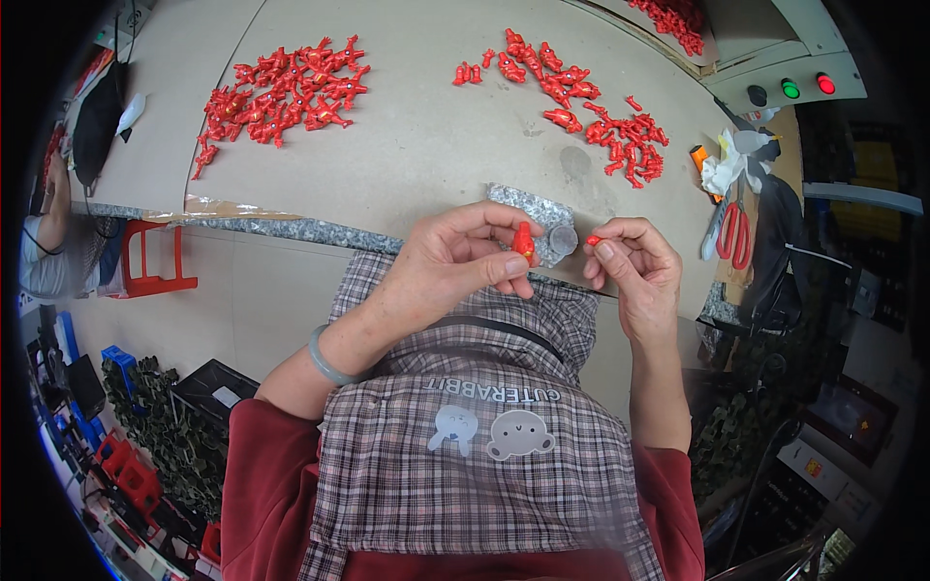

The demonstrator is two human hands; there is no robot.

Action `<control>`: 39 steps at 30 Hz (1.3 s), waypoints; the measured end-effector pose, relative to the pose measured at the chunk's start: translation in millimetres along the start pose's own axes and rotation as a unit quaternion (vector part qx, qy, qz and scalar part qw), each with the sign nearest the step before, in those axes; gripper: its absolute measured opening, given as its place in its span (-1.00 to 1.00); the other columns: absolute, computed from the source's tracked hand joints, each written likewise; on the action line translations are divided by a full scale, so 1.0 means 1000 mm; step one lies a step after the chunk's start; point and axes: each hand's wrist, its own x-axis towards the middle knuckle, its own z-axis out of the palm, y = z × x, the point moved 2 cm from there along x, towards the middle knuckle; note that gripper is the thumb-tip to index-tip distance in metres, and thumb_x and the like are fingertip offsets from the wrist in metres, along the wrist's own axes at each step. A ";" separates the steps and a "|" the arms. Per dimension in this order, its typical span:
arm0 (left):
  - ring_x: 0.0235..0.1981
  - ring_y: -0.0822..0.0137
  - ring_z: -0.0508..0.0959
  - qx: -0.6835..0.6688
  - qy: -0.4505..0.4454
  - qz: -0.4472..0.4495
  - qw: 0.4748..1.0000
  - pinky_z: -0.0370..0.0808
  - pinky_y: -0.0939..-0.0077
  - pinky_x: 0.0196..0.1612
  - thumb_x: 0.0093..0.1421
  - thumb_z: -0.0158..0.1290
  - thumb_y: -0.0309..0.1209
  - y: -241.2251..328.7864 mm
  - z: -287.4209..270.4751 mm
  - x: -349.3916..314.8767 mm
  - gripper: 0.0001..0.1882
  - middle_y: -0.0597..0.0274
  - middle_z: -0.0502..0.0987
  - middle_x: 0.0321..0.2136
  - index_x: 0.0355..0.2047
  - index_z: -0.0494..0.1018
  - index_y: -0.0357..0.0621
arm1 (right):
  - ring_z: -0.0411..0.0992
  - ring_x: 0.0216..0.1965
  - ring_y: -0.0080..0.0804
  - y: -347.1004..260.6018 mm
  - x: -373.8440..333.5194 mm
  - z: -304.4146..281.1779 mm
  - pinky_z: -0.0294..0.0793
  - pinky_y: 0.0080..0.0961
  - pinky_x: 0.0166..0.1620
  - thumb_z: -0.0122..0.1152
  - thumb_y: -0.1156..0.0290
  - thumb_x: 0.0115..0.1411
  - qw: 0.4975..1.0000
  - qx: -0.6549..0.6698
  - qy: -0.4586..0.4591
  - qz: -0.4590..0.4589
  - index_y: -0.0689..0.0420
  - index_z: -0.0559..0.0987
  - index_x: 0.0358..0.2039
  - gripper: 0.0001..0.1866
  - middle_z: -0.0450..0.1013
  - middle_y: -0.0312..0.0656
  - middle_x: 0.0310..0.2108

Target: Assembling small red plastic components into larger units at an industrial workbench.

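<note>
Between the thumb and fingers of my left hand (448, 254) is a red plastic figure body (524, 240), held upright above the table's near edge. My right hand (635, 261) pinches a small red plastic part (592, 240) a short way to the right, apart from the body. Just beyond both hands, a small clear round container (562, 238) sits on a grey speckled patch (528, 205). On the far left of the table lies a spread pile of red figures (286, 92). Loose red parts (635, 145) and red bodies (547, 73) lie at the far right.
Red-handled scissors (736, 237), a crumpled white tissue (722, 172) and a dropper bottle (754, 141) are at the right edge. A machine with green and red buttons (804, 87) stands back right. Another person's arm (56, 208) shows far left, near a red stool (155, 261).
</note>
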 end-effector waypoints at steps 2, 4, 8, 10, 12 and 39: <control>-0.31 0.26 0.67 0.003 -0.002 -0.006 1.000 0.62 0.53 -0.25 0.27 0.10 -0.56 -0.001 0.002 0.001 -0.69 0.01 0.59 -0.22 0.02 0.43 -0.32 | 0.47 -0.42 -0.55 0.000 -0.001 0.003 0.43 -0.65 -0.42 0.18 0.60 0.26 1.000 0.006 0.004 -0.017 0.29 0.51 -0.16 -0.85 0.51 -0.17 -0.32; -0.29 0.25 0.67 -0.004 -0.006 0.007 1.000 0.61 0.53 -0.24 0.27 0.09 -0.57 -0.002 0.003 0.001 -0.70 0.00 0.58 -0.20 0.01 0.43 -0.31 | 0.46 -0.39 -0.54 0.001 -0.002 0.005 0.44 -0.63 -0.39 0.16 0.64 0.25 0.999 0.044 0.011 -0.022 0.29 0.50 -0.17 -0.86 0.49 -0.17 -0.32; -0.28 0.24 0.67 -0.022 -0.005 0.013 1.000 0.61 0.52 -0.22 0.27 0.09 -0.57 -0.006 0.005 0.002 -0.71 0.00 0.58 -0.20 0.01 0.43 -0.31 | 0.49 -0.38 -0.60 0.002 -0.002 0.008 0.50 -0.68 -0.37 0.16 0.66 0.25 0.996 0.079 0.012 -0.033 0.30 0.50 -0.17 -0.86 0.52 -0.19 -0.33; -0.27 0.24 0.66 -0.014 -0.004 0.005 1.000 0.60 0.51 -0.20 0.27 0.09 -0.57 -0.003 0.007 0.002 -0.71 0.00 0.58 -0.18 0.00 0.43 -0.31 | 0.49 -0.38 -0.59 0.003 -0.003 0.008 0.51 -0.68 -0.37 0.16 0.66 0.26 0.996 0.076 0.002 -0.037 0.31 0.49 -0.16 -0.86 0.51 -0.19 -0.34; -0.28 0.25 0.66 -0.015 -0.006 0.002 1.000 0.61 0.51 -0.21 0.27 0.09 -0.57 -0.005 0.005 0.002 -0.71 -0.01 0.59 -0.19 0.00 0.43 -0.32 | 0.50 -0.38 -0.58 0.003 -0.004 0.009 0.52 -0.67 -0.36 0.16 0.66 0.26 0.997 0.060 0.001 -0.041 0.31 0.49 -0.16 -0.86 0.51 -0.18 -0.33; -0.38 0.40 0.61 -0.013 -0.015 -0.015 1.000 0.54 0.58 -0.29 0.30 0.09 -0.46 -0.005 0.004 0.003 -0.70 0.17 0.57 -0.28 0.02 0.42 -0.27 | 0.60 -0.35 -0.42 -0.013 -0.010 0.019 0.61 -0.62 -0.35 0.14 0.67 0.25 0.996 -0.023 0.016 -0.085 0.37 0.52 -0.13 -0.83 0.59 -0.01 -0.27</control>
